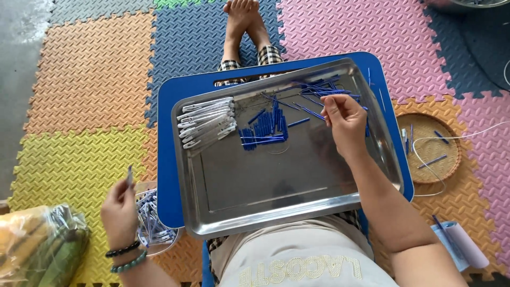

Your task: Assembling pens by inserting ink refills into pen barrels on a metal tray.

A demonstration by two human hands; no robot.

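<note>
now the left hand (119, 210) is hovering off the tray's left edge, pinching a small grey clip piece (129, 176) above a container of similar pieces (153, 223). on the steel tray (255, 186) white clips (207, 126) and blue sticks (264, 130) are lying side by side. the right hand (345, 125) is reaching over the loose blue sticks (319, 90), fingertips pinching one.

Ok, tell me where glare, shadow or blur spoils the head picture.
Head view: daylight is even and focus mostly sharp; the steel tray shows soft grey reflections and a dark shadow under the right hand; the left hand is slightly soft; mat edges curve near the corners.
</note>
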